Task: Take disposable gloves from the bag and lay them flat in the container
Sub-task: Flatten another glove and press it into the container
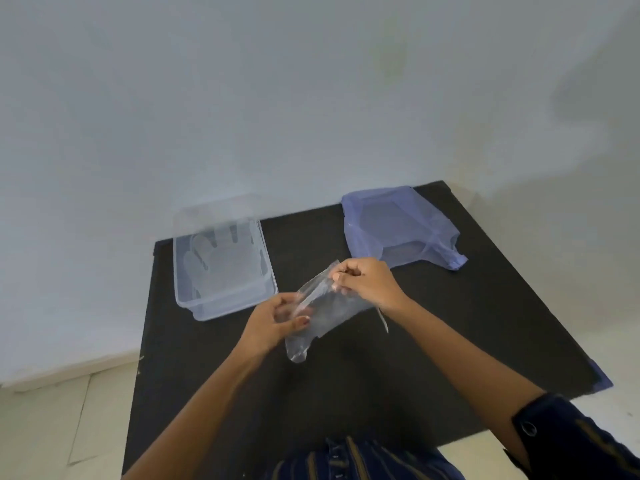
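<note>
A clear disposable glove point(320, 315) hangs crumpled above the middle of the black table, stretched between both hands. My left hand point(277, 320) pinches its lower left edge. My right hand point(363, 282) pinches its upper edge. To the left stands a clear plastic container point(228, 303), with at least one glove point(221, 261) lying flat inside, fingers pointing away from me. At the back right lies a pale blue translucent bag point(398, 230), slumped on the table, apart from both hands.
The black table point(450, 341) stands against a white wall point(311, 98). Pale floor tiles point(52, 420) show at the left. A scrap of blue film point(601, 375) sticks out at the table's right edge. My dark striped clothing fills the bottom.
</note>
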